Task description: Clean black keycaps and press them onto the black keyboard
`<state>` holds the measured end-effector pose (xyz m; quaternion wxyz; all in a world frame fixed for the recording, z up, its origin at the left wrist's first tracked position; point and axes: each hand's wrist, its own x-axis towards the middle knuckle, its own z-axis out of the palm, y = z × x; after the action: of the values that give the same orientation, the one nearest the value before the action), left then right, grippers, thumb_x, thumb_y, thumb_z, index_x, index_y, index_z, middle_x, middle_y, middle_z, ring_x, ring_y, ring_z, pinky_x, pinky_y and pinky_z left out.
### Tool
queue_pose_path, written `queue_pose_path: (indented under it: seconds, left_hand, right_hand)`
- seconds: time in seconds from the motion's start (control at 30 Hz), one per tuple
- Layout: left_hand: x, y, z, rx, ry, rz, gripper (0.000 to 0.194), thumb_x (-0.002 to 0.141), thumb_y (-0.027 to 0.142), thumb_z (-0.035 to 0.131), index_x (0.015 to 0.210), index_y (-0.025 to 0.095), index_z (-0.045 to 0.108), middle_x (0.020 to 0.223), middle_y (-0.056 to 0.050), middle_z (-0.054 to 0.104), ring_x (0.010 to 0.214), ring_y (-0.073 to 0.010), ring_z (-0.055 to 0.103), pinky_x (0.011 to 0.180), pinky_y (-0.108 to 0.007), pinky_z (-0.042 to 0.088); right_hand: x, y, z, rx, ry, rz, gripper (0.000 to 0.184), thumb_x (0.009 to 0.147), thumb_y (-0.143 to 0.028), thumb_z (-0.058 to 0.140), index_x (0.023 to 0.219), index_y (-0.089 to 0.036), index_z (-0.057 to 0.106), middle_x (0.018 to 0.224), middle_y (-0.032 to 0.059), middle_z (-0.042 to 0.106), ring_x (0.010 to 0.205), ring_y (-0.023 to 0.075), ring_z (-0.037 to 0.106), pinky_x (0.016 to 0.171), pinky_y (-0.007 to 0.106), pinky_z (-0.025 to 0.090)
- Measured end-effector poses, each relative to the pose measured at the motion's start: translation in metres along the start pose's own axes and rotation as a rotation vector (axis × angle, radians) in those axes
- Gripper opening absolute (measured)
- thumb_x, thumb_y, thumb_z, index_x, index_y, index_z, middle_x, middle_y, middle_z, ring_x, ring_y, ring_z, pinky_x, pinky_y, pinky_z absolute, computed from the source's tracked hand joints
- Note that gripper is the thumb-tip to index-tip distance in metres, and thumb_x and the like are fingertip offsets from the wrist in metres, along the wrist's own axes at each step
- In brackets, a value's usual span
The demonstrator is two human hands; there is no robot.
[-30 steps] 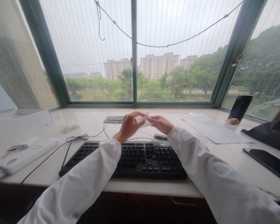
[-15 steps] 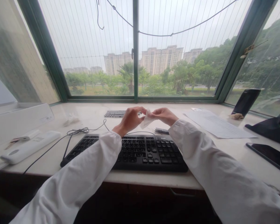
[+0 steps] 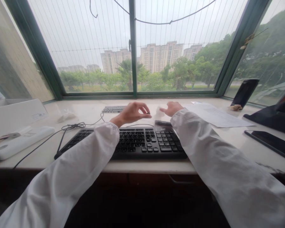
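Observation:
Over the back edge of the black keyboard (image 3: 133, 155), my left hand (image 3: 130, 113) pinches a small black piece (image 3: 148, 113) between thumb and fingertips. It is too small to name surely. Farther right, my right hand (image 3: 173, 109) is low at the desk, fingers curled and partly hidden, with a crumpled clear plastic bag (image 3: 159, 112) at its thumb. A dark slim object (image 3: 162, 123) lies just behind the keyboard, below the bag. Beyond my left hand a grey strip of keys (image 3: 114, 109) rests on the desk.
Left are a white box (image 3: 16, 114), a white power strip (image 3: 23, 142) with keys on it, another clear bag (image 3: 66, 116) and a tangled cable (image 3: 72, 126). Printed paper (image 3: 211, 115), a phone (image 3: 270, 144) and an upright dark device (image 3: 245, 91) are on the right. A window stands behind.
My hands have parted. The plastic bag, held between both before, has moved right and down with my right hand. A small black piece now shows in my left fingertips. The view has shifted slightly.

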<state>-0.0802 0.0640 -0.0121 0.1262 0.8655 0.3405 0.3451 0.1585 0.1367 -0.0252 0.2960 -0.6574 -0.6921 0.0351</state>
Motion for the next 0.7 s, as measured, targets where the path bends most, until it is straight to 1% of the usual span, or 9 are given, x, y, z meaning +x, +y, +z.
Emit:
queue_pose_path:
  seconds: [0.03, 0.1, 0.17, 0.23, 0.3, 0.4, 0.5, 0.6, 0.7]
  left_hand:
    - [0.000, 0.000, 0.000, -0.039, -0.067, -0.017, 0.028, 0.070, 0.041, 0.077, 0.083, 0.017, 0.072, 0.084, -0.006, 0.072, 0.074, -0.0152, 0.066, 0.063, -0.025, 0.049]
    - [-0.002, 0.002, 0.000, -0.107, -0.189, -0.069, 0.032, 0.066, 0.044, 0.079, 0.081, 0.017, 0.073, 0.085, -0.007, 0.072, 0.068, -0.0139, 0.064, 0.058, -0.025, 0.047]
    - [-0.003, 0.003, -0.001, -0.168, -0.274, -0.141, 0.033, 0.065, 0.046, 0.079, 0.080, 0.017, 0.074, 0.085, -0.008, 0.072, 0.062, -0.0126, 0.061, 0.051, -0.024, 0.044]
    - [-0.004, 0.002, -0.002, -0.210, -0.310, -0.210, 0.032, 0.067, 0.046, 0.078, 0.081, 0.017, 0.076, 0.082, -0.009, 0.073, 0.059, -0.0128, 0.059, 0.047, -0.023, 0.041]
    - [-0.004, -0.001, -0.004, -0.207, -0.298, -0.256, 0.032, 0.066, 0.047, 0.078, 0.080, 0.018, 0.078, 0.079, -0.010, 0.073, 0.059, -0.0134, 0.058, 0.046, -0.024, 0.040]
    - [-0.002, -0.007, -0.006, -0.162, -0.260, -0.294, 0.031, 0.065, 0.048, 0.079, 0.078, 0.020, 0.079, 0.076, -0.009, 0.073, 0.056, -0.0130, 0.056, 0.045, -0.025, 0.040]
    - [-0.002, -0.013, -0.006, -0.148, -0.252, -0.296, 0.031, 0.064, 0.048, 0.079, 0.077, 0.020, 0.079, 0.074, -0.009, 0.072, 0.054, -0.0127, 0.055, 0.045, -0.025, 0.040]
    - [-0.002, -0.016, -0.005, -0.149, -0.241, -0.277, 0.030, 0.064, 0.048, 0.079, 0.076, 0.020, 0.079, 0.071, -0.008, 0.072, 0.053, -0.0121, 0.053, 0.043, -0.024, 0.039]
    - [-0.002, -0.016, -0.005, -0.162, -0.226, -0.271, 0.029, 0.064, 0.047, 0.080, 0.076, 0.021, 0.079, 0.070, -0.008, 0.071, 0.051, -0.0112, 0.051, 0.042, -0.024, 0.038]
  right_hand:
    - [-0.003, -0.001, -0.004, 0.000, -0.002, -0.019, 0.043, 0.068, -0.046, 0.079, 0.097, -0.015, 0.072, 0.094, 0.0164, 0.068, 0.100, 0.0314, 0.059, 0.084, 0.044, 0.045]
    - [-0.013, -0.005, -0.018, 0.036, -0.038, -0.134, 0.040, 0.071, -0.047, 0.076, 0.098, -0.017, 0.073, 0.093, 0.0133, 0.069, 0.094, 0.0282, 0.060, 0.083, 0.042, 0.044]
    - [-0.028, -0.013, -0.032, 0.099, -0.180, -0.301, 0.033, 0.073, -0.050, 0.072, 0.088, -0.020, 0.076, 0.086, 0.0087, 0.071, 0.080, 0.0225, 0.061, 0.076, 0.038, 0.044]
    - [-0.044, -0.021, -0.042, 0.166, -0.360, -0.430, 0.033, 0.069, -0.052, 0.074, 0.081, -0.022, 0.078, 0.077, 0.0046, 0.071, 0.071, 0.0186, 0.060, 0.069, 0.033, 0.043]
    - [-0.056, -0.028, -0.043, 0.193, -0.467, -0.490, 0.033, 0.066, -0.053, 0.075, 0.077, -0.022, 0.079, 0.071, 0.0024, 0.070, 0.067, 0.0166, 0.059, 0.065, 0.030, 0.041]
    - [-0.065, -0.035, -0.034, 0.161, -0.524, -0.525, 0.029, 0.062, -0.050, 0.078, 0.076, -0.025, 0.080, 0.066, 0.0001, 0.070, 0.065, 0.0153, 0.058, 0.063, 0.029, 0.039]
    - [-0.065, -0.037, -0.021, 0.133, -0.569, -0.570, 0.028, 0.058, -0.049, 0.081, 0.077, -0.028, 0.081, 0.066, -0.0012, 0.070, 0.063, 0.0145, 0.058, 0.062, 0.027, 0.038]
    - [-0.064, -0.038, -0.012, 0.098, -0.596, -0.591, 0.025, 0.060, -0.046, 0.080, 0.077, -0.028, 0.081, 0.065, -0.0016, 0.071, 0.062, 0.0140, 0.058, 0.061, 0.027, 0.037]
    - [-0.065, -0.039, -0.006, 0.072, -0.644, -0.622, 0.020, 0.067, -0.043, 0.076, 0.077, -0.027, 0.080, 0.063, -0.0013, 0.070, 0.061, 0.0137, 0.057, 0.061, 0.026, 0.037]
